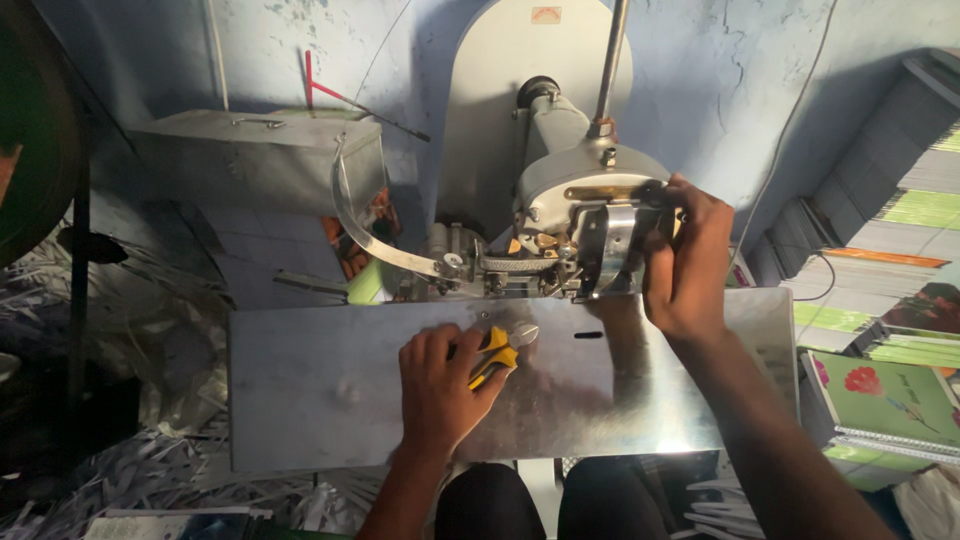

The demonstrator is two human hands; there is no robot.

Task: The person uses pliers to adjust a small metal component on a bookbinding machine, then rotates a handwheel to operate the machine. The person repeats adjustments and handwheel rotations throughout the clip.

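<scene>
Below, left hand (437, 388) wrapped around yellow-handled pliers (497, 352), grip pressed together on the handles, jaws lying flat against the metal plate (330, 390) of the bench, near a small slot (589, 334). Right hand (687, 262) clasped over the machine head (600, 225), fingers curled around its rounded housing, probably steadying it. Grey metal box (262, 150) behind, lid closed, contents hidden. Stacked notebooks (880, 300) at right; paper shreds (150, 320) heaped at left.

Glossy smooth metal table (320, 390)
</scene>
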